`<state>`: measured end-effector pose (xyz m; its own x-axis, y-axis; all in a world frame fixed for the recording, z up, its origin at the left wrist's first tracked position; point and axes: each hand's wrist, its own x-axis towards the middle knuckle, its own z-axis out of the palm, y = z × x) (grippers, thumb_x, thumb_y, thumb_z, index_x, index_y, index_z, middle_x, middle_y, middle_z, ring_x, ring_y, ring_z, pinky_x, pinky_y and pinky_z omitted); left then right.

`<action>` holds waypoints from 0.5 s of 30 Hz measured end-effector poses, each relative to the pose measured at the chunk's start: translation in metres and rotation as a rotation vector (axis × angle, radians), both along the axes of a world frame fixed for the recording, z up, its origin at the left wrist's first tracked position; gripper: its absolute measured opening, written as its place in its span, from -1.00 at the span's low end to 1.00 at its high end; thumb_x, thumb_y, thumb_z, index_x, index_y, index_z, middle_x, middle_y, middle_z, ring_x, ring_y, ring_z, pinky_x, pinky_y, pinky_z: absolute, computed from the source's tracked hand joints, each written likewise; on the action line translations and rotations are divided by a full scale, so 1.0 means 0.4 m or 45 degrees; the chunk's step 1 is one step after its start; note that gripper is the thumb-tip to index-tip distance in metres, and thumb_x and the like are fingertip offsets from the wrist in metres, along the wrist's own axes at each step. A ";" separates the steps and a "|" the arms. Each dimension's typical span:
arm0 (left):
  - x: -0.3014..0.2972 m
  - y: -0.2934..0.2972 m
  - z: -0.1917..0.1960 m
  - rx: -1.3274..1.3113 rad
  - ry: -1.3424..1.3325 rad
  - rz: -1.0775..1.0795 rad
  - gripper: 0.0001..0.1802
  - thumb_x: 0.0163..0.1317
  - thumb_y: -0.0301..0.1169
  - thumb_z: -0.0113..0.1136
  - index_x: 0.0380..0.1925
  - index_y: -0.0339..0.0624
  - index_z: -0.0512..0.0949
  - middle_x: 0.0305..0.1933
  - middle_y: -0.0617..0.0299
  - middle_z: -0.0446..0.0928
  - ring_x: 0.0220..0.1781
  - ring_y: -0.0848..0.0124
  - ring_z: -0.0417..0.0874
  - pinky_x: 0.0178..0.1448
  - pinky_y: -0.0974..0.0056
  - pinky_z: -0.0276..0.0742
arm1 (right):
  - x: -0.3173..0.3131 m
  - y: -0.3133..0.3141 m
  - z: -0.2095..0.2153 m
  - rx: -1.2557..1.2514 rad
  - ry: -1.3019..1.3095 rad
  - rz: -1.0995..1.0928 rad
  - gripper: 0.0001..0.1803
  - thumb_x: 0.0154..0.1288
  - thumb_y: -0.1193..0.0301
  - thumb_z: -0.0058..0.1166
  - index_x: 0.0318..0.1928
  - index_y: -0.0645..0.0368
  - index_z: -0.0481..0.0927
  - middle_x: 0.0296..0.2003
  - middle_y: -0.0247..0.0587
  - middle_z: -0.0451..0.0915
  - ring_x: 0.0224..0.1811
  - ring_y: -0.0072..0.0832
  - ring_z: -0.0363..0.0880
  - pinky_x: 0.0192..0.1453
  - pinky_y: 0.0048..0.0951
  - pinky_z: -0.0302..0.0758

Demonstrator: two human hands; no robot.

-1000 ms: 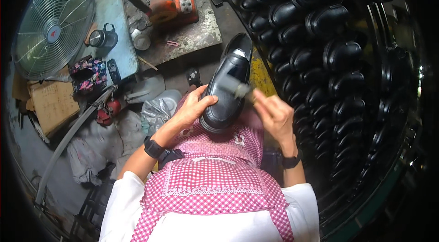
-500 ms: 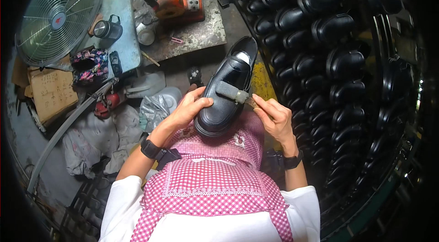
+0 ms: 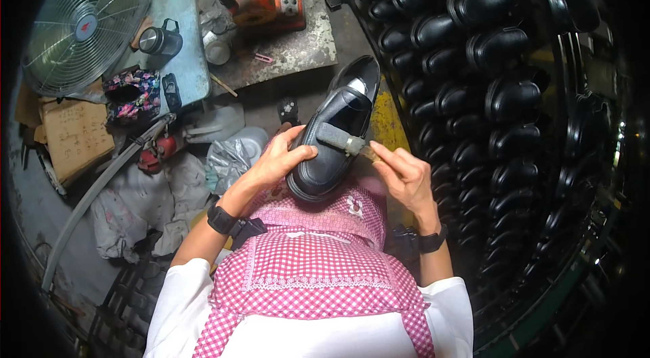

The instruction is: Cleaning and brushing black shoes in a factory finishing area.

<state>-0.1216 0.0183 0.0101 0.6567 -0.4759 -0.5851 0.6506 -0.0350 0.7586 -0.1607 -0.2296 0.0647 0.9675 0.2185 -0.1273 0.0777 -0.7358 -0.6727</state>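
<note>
A person is brushing a black shoe point(image 3: 336, 133).
The left hand point(image 3: 281, 160) is gripping its side, the right hand point(image 3: 404, 173) is pinching a brush point(image 3: 342, 141) across the vamp; brushing looks unfinished.

glossy black leather shoe point(image 3: 333, 135); matt checked cloth apron point(image 3: 318, 270).

Glossy black loafer point(image 3: 332, 138); grey brush head point(image 3: 333, 136) across it. Pink-white gingham apron point(image 3: 311, 270) below. Orange machine point(image 3: 271, 3) beyond.
</note>
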 end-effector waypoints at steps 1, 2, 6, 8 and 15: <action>0.003 0.002 0.006 -0.001 0.002 0.004 -0.38 0.00 -0.24 0.09 0.02 -0.47 0.29 -0.15 0.10 0.46 -0.15 0.43 0.48 -0.06 0.39 0.39 | 0.006 0.001 0.002 -0.015 -0.031 -0.146 -0.67 0.02 0.50 0.13 -0.12 0.10 0.57 -0.59 -0.18 0.45 -0.62 -0.38 0.44 -0.51 -0.47 0.37; 0.007 0.004 0.012 0.043 0.029 -0.017 -0.38 -0.02 -0.24 0.10 0.01 -0.46 0.30 -0.15 0.09 0.47 -0.15 0.43 0.48 -0.05 0.38 0.38 | 0.014 0.000 0.002 -0.029 -0.061 -0.292 -0.67 0.02 0.49 0.13 -0.12 0.07 0.57 -0.61 -0.20 0.43 -0.63 -0.38 0.43 -0.50 -0.48 0.37; 0.007 0.010 -0.011 0.135 -0.077 -0.023 -0.40 -0.04 -0.25 0.10 -0.02 -0.44 0.33 -0.18 0.07 0.48 -0.14 0.43 0.48 -0.04 0.36 0.38 | 0.007 0.022 0.010 0.146 0.172 -0.025 -0.66 0.04 0.50 0.12 -0.10 0.09 0.56 -0.63 -0.17 0.42 -0.65 -0.39 0.42 -0.53 -0.48 0.35; 0.013 0.020 0.000 0.194 -0.165 -0.043 -0.41 -0.05 -0.25 0.10 -0.04 -0.45 0.34 -0.20 0.05 0.48 -0.15 0.44 0.48 -0.06 0.37 0.38 | 0.015 0.020 0.011 0.096 0.191 -0.008 -0.66 0.04 0.50 0.11 -0.09 0.12 0.55 -0.60 -0.15 0.47 -0.63 -0.41 0.44 -0.52 -0.49 0.37; 0.029 0.041 0.004 0.076 0.041 0.000 -0.41 -0.04 -0.23 0.09 -0.04 -0.45 0.35 -0.20 0.10 0.46 -0.18 0.44 0.47 -0.09 0.39 0.39 | 0.017 0.015 -0.017 0.237 0.238 -0.138 -0.70 0.08 0.47 0.08 -0.11 0.14 0.56 -0.43 -0.12 0.59 -0.45 -0.47 0.56 -0.34 -0.55 0.45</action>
<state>-0.1101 0.0348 0.0116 0.6368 -0.4395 -0.6335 0.6748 -0.0798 0.7337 -0.1538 -0.2236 0.0579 0.9501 0.1514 -0.2726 -0.1326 -0.5953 -0.7925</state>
